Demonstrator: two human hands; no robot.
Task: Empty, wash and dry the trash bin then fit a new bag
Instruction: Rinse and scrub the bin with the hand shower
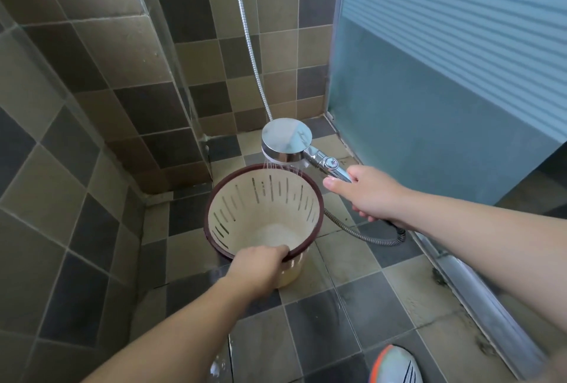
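From the head camera, the rinse will go best if the left hand (259,263), fingers curled over the near rim, turns the trash bin (264,213) slowly so the spray reaches every slotted wall. The right hand (368,192) grasps the shower head (287,144) handle at 1 o'clock of the bin. The bin, cream with a maroon rim, sits tilted on the tiled floor (322,321).

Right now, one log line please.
phase: wash | left hand: grips bin rim | right hand: holds shower head | water: spraying into bin
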